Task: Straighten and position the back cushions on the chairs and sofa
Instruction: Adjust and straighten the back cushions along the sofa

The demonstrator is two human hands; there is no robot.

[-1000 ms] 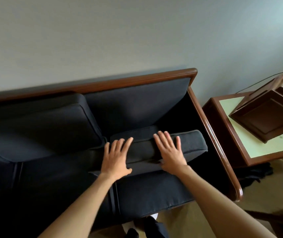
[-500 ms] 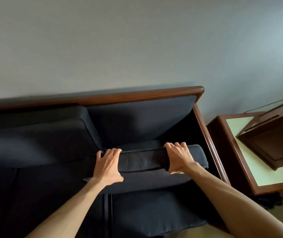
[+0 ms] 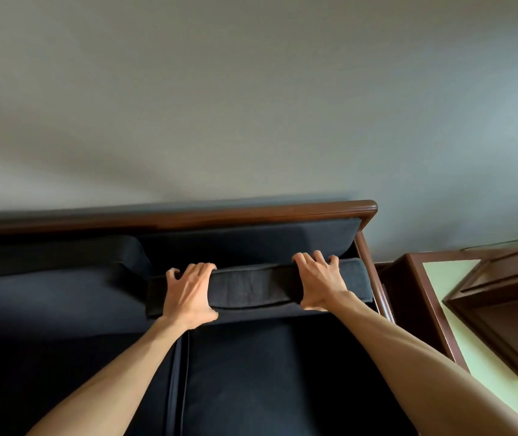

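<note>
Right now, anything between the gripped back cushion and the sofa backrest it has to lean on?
Nothing visible. Left hand and right hand grip the back cushion along its top edge. The backrest panel behind it shows bare, and the neighbouring cushion sits to the left, clear of that slot.

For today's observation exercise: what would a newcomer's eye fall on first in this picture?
First, the two bare arms reaching in from below, the left hand and right hand gripping the dark back cushion at the sofa's right end, fingers curled over its top edge. Next, the sofa's brown wooden frame against the plain grey wall. At the right stands a wooden side table with a pale green top.
</note>
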